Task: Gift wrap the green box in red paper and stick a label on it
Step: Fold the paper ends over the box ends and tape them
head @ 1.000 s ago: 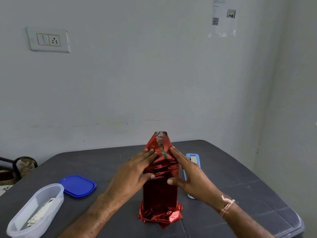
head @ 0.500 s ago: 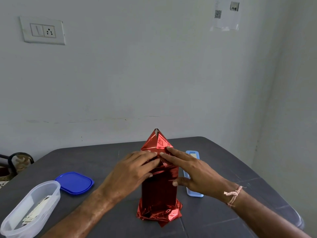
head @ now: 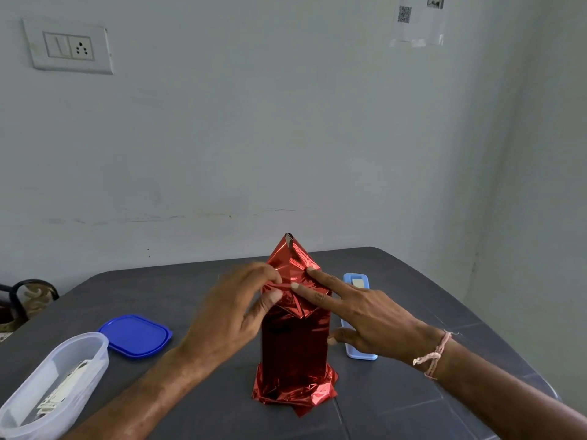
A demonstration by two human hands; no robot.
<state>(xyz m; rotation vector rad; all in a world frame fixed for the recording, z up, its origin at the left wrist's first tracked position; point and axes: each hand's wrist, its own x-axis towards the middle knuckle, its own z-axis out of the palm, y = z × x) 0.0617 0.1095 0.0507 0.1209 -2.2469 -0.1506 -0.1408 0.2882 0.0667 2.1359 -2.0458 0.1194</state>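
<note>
Head view: blue lid (head: 136, 335), clear tub (head: 50, 381) left of red-wrapped box (head: 293, 338).

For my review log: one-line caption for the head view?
Both hands, left hand and right hand, fold red paper at the upright box's top on a dark table.

Shiny red foil wrapping paper (head: 293, 341) centre frame, dark grey table (head: 397, 281), royal-blue plastic lid (head: 136, 335) lower left, pale-blue tray (head: 358, 315) right

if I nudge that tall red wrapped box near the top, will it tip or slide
Probably tips: the wrapped box stands tall on a narrow end. The crumpled foil skirt at its base likely makes it wobbly. Glossy foil looks slippery, so the right hand steadying it helps.
</note>
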